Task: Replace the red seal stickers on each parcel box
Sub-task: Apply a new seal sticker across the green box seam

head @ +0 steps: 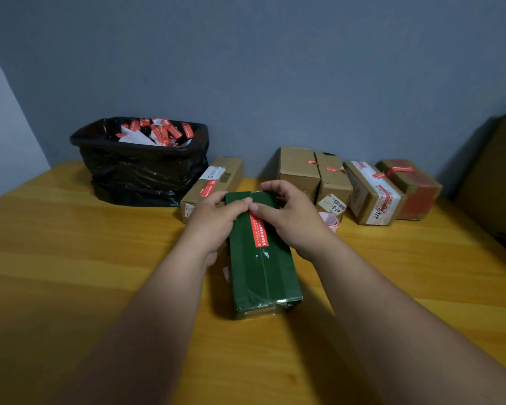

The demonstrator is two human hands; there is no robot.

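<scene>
Two hands: both meet at the far half of the long dark-green wrapped parcel box (262, 252), which lies lengthwise at the centre of the yellow wooden worktop (70, 258), its near end pointing to 6 o'clock.
Red seal sticker (258, 230): stuck along the box's top seam, its far end tucked under the meeting fingertips.
Left hand (216, 220): comes in from 7 o'clock; its grip is closed, with curled fingers and thumb pinching at the sticker's far end, while the heel of the hand lies against the box's left edge, likely to steady it.
Right hand (289, 214): comes in from 5 o'clock; fingers curl over the far top of the box and the thumb presses beside the sticker's end. Whether it pinches the sticker itself or only holds the box down, I cannot tell.
Why held so: judged from the pinch at one end, this looks like work on the sticker's edge, peeling or pressing; which one is unclear.
Black bag-lined bin (140, 171): at 11 o'clock, holding crumpled red stickers and white backing scraps, placed within reach for waste.
Brown cardboard parcels (360, 185): several in a row at 1 o'clock by the wall, each with red seals showing.
Flat brown carton (214, 185): at 12 o'clock, just behind the hands.
</scene>
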